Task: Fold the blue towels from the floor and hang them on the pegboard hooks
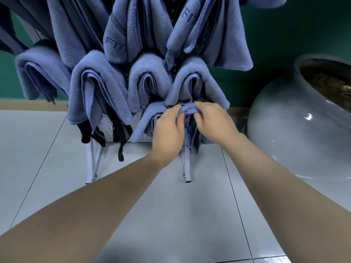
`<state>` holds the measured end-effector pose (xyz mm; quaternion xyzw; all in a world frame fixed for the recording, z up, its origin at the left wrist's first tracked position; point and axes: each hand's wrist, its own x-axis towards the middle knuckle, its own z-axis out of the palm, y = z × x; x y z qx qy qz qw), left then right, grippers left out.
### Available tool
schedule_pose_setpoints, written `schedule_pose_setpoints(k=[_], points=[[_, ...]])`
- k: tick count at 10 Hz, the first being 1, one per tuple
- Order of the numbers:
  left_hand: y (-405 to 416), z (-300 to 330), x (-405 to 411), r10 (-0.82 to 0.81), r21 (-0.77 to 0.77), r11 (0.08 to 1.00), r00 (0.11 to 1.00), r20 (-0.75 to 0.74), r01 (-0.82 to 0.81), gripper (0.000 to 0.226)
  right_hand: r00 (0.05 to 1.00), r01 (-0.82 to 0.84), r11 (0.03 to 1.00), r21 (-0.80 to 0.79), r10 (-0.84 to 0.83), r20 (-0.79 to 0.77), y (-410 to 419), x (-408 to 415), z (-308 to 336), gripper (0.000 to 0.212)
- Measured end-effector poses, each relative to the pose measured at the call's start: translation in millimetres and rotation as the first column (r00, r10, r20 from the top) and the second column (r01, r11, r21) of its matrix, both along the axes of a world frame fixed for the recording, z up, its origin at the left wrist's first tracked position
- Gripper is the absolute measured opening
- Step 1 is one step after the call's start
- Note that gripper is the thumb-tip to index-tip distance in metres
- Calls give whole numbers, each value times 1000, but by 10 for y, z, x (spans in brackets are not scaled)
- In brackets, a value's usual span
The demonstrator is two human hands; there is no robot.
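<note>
Folded blue towel (148,124) low on pegboard (106,128), top fold pinched between fingers (180,115) of both hands.

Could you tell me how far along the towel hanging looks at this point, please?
Done: many folded blue towels already hang on the pegboard. In hand: the left hand and right hand grip a lower-row towel. Left: no towels show on the visible floor.

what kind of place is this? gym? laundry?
Probably a gym or fitness studio's towel corner, though I can't be sure. Matching blue towels printed "FIT..." hang on a white pegboard rack against a green wall, over a tiled floor, beside a large glazed pot.
</note>
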<state>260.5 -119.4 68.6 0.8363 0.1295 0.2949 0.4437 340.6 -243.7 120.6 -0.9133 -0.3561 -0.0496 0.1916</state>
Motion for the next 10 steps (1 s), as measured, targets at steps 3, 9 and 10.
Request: schedule_pose_setpoints(k=[3, 9, 10], points=[[18, -33, -26, -41, 42, 998, 999, 14, 40, 25, 998, -37, 996, -80, 41, 52, -2, 32, 146, 21], [172, -61, -285, -324, -141, 946, 854, -406, 292, 67, 918, 58, 975, -215, -137, -372, -8, -326, -398, 60], [362, -78, -462, -320, -4, 917, 730, -604, 399, 64, 920, 24, 926, -376, -168, -355, -78, -415, -346, 67]])
